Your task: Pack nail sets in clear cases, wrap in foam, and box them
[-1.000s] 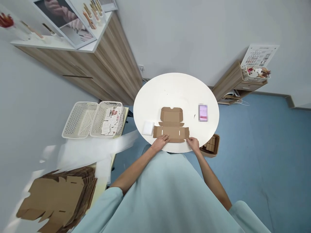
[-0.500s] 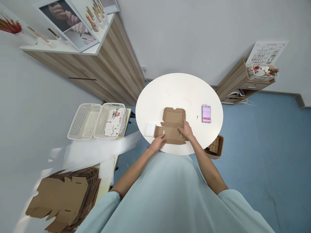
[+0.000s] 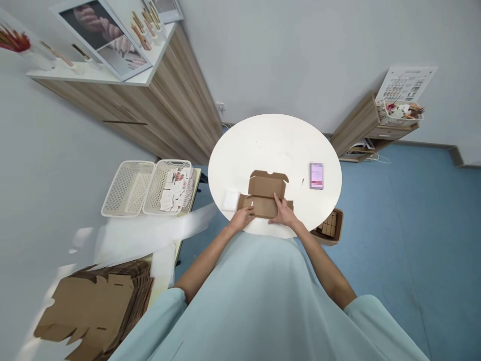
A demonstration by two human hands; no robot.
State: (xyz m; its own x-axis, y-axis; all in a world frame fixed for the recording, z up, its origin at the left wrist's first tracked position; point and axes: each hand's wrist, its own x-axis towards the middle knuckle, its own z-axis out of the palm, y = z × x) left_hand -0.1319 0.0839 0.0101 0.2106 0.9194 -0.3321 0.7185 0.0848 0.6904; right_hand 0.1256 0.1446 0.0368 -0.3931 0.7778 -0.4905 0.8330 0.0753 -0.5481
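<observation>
A brown cardboard mailer box (image 3: 266, 186), partly folded, lies on the white round table (image 3: 240, 145) in front of me. Its lid panel slants up at the far side, and side flaps stick out left and right. My left hand (image 3: 241, 219) grips the near left corner, fingertips on the base panel by a small slot. Across the right part of the base spans my right hand (image 3: 283, 213), one finger toward the lid fold and the thumb at the near edge. Just left of the box sits a white padded square (image 3: 231, 200).
A phone (image 3: 316, 175) lies on the table's right. Flattened cardboard boxes (image 3: 86, 306) are stacked at lower left, near white plastic baskets (image 3: 130, 188), one holding small cards. Under the table's right edge stands a carton (image 3: 340, 225) of small brown boxes. Wooden cabinets (image 3: 180, 100) flank the wall.
The near flap has been folded up, and the lid panel has tilted upward. My right hand has moved slightly left and nearer, spreading across the base. My left hand stays at the left corner.
</observation>
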